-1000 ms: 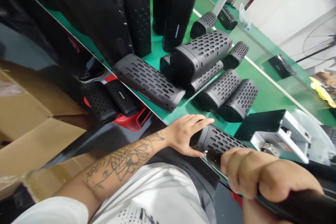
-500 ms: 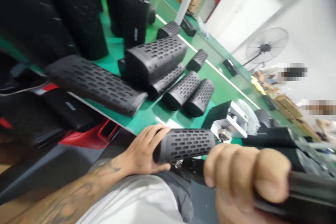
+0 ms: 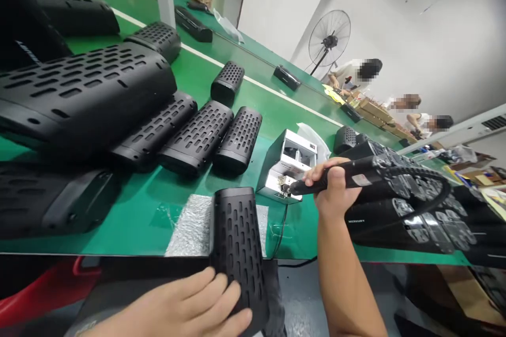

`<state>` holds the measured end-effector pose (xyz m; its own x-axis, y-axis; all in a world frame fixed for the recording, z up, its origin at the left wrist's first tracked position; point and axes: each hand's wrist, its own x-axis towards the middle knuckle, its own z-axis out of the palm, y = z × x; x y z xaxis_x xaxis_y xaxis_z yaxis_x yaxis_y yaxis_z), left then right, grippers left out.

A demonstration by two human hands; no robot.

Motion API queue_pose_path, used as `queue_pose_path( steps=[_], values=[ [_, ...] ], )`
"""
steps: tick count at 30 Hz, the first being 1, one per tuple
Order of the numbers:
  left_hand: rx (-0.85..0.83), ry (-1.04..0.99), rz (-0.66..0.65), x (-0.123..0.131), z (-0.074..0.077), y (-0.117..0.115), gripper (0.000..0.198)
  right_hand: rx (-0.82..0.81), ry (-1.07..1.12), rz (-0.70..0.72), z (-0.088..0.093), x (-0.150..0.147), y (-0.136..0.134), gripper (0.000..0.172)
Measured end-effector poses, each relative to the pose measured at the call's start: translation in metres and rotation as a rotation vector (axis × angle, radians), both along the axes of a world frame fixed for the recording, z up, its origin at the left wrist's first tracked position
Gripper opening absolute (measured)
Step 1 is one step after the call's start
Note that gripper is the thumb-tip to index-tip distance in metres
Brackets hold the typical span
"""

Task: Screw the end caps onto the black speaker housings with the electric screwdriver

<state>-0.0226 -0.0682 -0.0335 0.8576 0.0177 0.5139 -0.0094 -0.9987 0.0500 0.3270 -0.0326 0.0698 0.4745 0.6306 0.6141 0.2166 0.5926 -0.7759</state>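
Note:
My right hand (image 3: 336, 189) is wrapped around a black electric screwdriver (image 3: 361, 171) with a coiled cord. The screwdriver's tip points left into the front of a small white and black screw feeder (image 3: 282, 168). My left hand (image 3: 201, 303) holds the near end of a black slotted housing (image 3: 237, 237), its fingers lying over the slots. The far end of that housing is over a silvery padded sheet (image 3: 192, 224) at the table's front edge.
Several like slotted housings (image 3: 241, 139) stand on the green table (image 3: 136, 216) at left and centre. Black cases (image 3: 395, 221) are stacked at right. A cable (image 3: 282, 234) runs over the table edge. Behind are a fan (image 3: 330, 39) and people (image 3: 350, 76) at work.
My right hand has moved the screwdriver away from me to the screw feeder. The housing in my left hand has turned to point away from me. The view has swung right.

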Motion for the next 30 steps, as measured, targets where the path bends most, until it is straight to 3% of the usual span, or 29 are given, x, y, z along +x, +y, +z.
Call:
queue_pose_path(
  steps=[2, 4, 6, 8, 12, 15, 18, 24, 27, 30],
  values=[
    [0.072, 0.094, -0.084, 0.031, 0.031, 0.027, 0.058, -0.009, 0.011, 0.013, -0.005, 0.000, 0.000, 0.041],
    [0.053, 0.265, -0.145, 0.059, 0.052, 0.049, 0.095, -0.021, 0.018, 0.030, -0.008, -0.003, -0.001, 0.039],
    [0.020, 0.428, -0.121, 0.081, 0.062, 0.060, 0.126, -0.035, 0.017, 0.049, -0.009, -0.006, -0.003, 0.037],
    [0.001, 0.522, 0.033, 0.095, 0.062, 0.058, 0.136, -0.030, 0.017, 0.057, -0.006, -0.008, -0.009, 0.036],
    [-0.091, 0.588, 0.511, 0.100, 0.057, 0.043, 0.132, 0.049, 0.031, 0.038, 0.009, -0.005, -0.022, 0.040],
    [-0.160, 0.598, 0.678, 0.092, 0.057, 0.045, 0.120, 0.087, 0.032, 0.023, 0.015, 0.000, -0.020, 0.044],
    [-0.211, 0.557, 0.653, 0.078, 0.056, 0.055, 0.110, 0.043, 0.019, 0.034, 0.008, 0.002, -0.008, 0.044],
    [-0.337, 0.532, 0.543, 0.048, 0.052, 0.076, 0.115, -0.004, 0.026, 0.060, -0.005, 0.001, 0.001, 0.042],
    [-0.381, 0.587, 0.553, 0.045, 0.055, 0.078, 0.112, -0.017, 0.028, 0.077, 0.003, -0.003, -0.009, 0.040],
    [-0.373, 0.613, 0.544, 0.046, 0.059, 0.077, 0.107, -0.002, 0.027, 0.105, 0.022, -0.012, -0.032, 0.038]
  ],
)
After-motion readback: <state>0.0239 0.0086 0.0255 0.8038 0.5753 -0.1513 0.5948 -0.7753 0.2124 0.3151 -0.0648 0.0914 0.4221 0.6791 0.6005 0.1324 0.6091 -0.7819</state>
